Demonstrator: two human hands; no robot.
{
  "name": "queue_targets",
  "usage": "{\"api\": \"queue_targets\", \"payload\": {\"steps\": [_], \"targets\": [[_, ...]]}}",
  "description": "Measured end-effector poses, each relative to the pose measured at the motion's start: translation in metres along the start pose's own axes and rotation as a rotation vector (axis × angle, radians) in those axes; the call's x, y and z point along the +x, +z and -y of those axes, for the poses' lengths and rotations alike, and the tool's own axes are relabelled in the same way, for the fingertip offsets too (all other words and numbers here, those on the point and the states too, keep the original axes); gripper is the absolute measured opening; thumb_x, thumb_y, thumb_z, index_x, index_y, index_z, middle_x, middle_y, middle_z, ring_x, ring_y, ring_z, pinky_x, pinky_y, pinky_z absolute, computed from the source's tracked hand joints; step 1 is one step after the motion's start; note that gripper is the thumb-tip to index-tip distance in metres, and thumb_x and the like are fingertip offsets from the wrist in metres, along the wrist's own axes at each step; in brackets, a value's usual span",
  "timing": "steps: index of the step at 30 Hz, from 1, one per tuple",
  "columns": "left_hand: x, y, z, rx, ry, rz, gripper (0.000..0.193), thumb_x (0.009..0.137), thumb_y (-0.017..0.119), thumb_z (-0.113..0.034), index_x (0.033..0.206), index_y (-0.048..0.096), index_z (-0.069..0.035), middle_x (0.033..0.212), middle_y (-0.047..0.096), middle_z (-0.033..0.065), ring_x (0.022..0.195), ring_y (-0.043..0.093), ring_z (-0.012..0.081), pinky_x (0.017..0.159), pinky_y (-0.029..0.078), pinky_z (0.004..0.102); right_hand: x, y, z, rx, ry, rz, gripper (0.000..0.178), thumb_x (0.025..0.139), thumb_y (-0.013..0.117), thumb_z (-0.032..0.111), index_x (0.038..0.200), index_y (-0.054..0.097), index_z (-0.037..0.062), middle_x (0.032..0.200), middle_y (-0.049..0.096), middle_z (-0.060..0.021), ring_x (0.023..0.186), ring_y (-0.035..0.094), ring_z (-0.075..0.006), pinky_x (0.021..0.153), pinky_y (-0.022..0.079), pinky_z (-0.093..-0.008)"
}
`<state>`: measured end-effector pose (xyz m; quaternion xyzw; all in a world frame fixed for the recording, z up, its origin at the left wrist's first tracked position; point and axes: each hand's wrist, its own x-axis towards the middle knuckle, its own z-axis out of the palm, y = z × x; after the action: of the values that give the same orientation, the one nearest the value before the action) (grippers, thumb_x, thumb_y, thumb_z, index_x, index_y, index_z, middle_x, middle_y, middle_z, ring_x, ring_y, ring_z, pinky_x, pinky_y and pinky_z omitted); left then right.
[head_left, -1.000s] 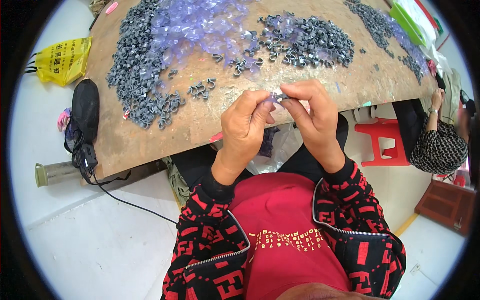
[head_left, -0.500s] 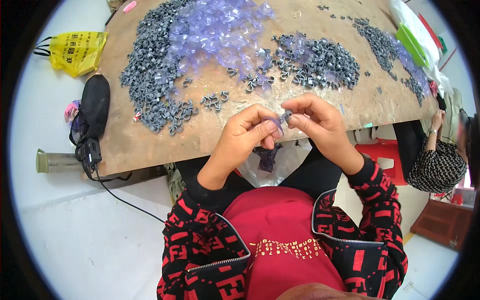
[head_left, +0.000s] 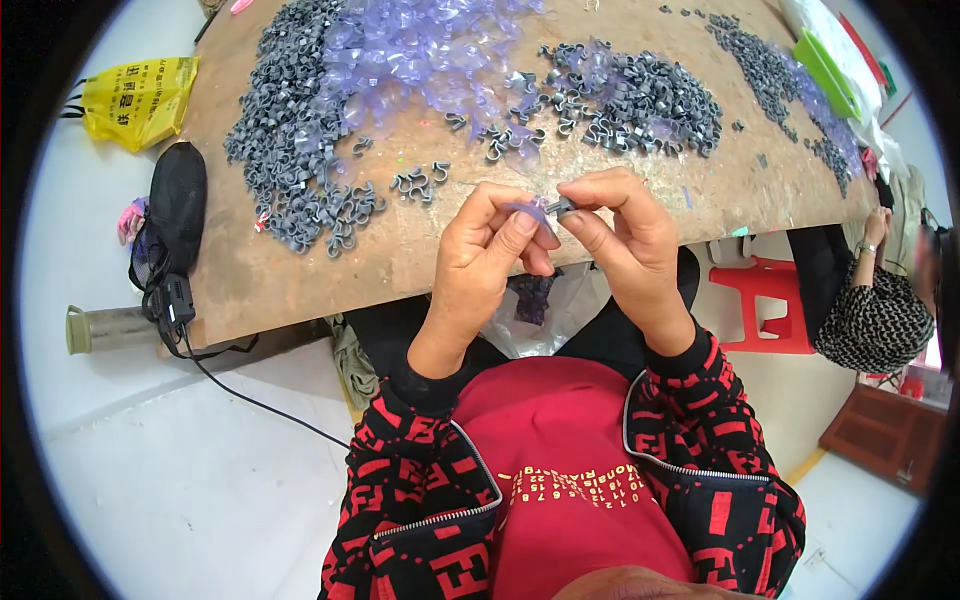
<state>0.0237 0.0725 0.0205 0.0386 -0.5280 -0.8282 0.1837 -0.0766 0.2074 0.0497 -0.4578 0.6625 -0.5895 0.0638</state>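
Between thumb and fingers my left hand [head_left: 490, 245] pinches a clear purple plastic piece [head_left: 530, 212], curved like a small cup. A grey plastic clip [head_left: 562, 205] sits in the fingertips of my right hand [head_left: 628, 228]. The two parts meet, and my fingers partly cover where they touch. Both hands are above the table's near edge. Just beyond them lie several loose grey clips [head_left: 419, 183]. Farther off are a large heap of grey clips [head_left: 285, 130], a heap of clear purple pieces [head_left: 430, 50] and another pile of grey clips [head_left: 655, 105].
The wooden table [head_left: 400, 250] has a yellow bag [head_left: 140, 100] and a black pouch [head_left: 178, 210] with a cable by its left edge. A lidded bottle [head_left: 110, 328] is below the pouch. At right are more clips [head_left: 760, 75], a red stool [head_left: 765, 305] and another person [head_left: 875, 310].
The purple piece has turned in my left fingers, and the grey clip now points at it more directly. Both hands have moved slightly away from me, and the view has shifted a little.
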Motion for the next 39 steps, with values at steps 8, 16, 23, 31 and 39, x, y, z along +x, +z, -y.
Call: {"api": "queue_targets", "payload": {"steps": [8, 16, 23, 31, 39], "targets": [[0.0, -0.004, 0.004, 0.105, -0.046, -0.039, 0.02, 0.096, 0.052, -0.015, 0.107, 0.056, 0.001, 0.081, 0.063, 0.0081, 0.065, 0.058, 0.0097, 0.061, 0.049, 0.0224, -0.004, 0.004, -0.009, 0.078, 0.084, -0.021, 0.023, 0.082, 0.063, -0.004, 0.105, 0.062, 0.0003, 0.097, 0.058, -0.0066, 0.089, 0.054, -0.0135, 0.08, 0.041, -0.0247], [-0.002, -0.002, 0.003, 0.194, -0.042, -0.068, 0.017, 0.095, 0.053, -0.012, 0.105, 0.056, 0.001, 0.079, 0.063, 0.0068, 0.061, 0.057, 0.008, 0.056, 0.048, 0.0208, 0.0, 0.002, -0.008, -0.056, -0.005, -0.029, 0.022, 0.08, 0.065, -0.004, 0.101, 0.062, 0.0015, 0.094, 0.061, -0.0071, 0.086, 0.057, -0.0151, 0.077, 0.044, -0.0259], [-0.005, 0.002, 0.0, 0.493, 0.131, -0.112, 0.013, 0.092, 0.054, -0.008, 0.099, 0.058, 0.003, 0.072, 0.062, 0.0068, 0.056, 0.056, 0.0077, 0.05, 0.045, 0.0215, 0.005, 0.001, -0.007, -0.216, -0.193, -0.001, 0.022, 0.077, 0.067, -0.005, 0.097, 0.062, 0.0022, 0.09, 0.063, -0.0105, 0.083, 0.062, -0.0221, 0.073, 0.048, -0.0304], [-0.004, -0.004, -0.017, 0.409, -0.068, 0.036, 0.013, 0.093, 0.054, -0.011, 0.095, 0.06, 0.0, 0.071, 0.061, 0.0043, 0.055, 0.052, 0.0061, 0.049, 0.04, 0.02, 0.016, -0.015, -0.014, -0.437, -0.596, 0.09, 0.026, 0.07, 0.07, -0.002, 0.095, 0.062, 0.0025, 0.085, 0.061, -0.0084, 0.069, 0.057, -0.0224, 0.061, 0.044, -0.0323], [0.008, -0.016, -0.033, 0.205, -0.29, 0.221, 0.015, 0.094, 0.054, -0.015, 0.093, 0.061, -0.001, 0.071, 0.059, 0.001, 0.056, 0.048, 0.0035, 0.051, 0.039, 0.018, 0.028, -0.024, -0.005, -0.479, -0.787, 0.264, 0.028, 0.068, 0.07, -0.002, 0.094, 0.062, 0.0014, 0.085, 0.06, -0.0079, 0.068, 0.056, -0.021, 0.061, 0.043, -0.0322]]}}
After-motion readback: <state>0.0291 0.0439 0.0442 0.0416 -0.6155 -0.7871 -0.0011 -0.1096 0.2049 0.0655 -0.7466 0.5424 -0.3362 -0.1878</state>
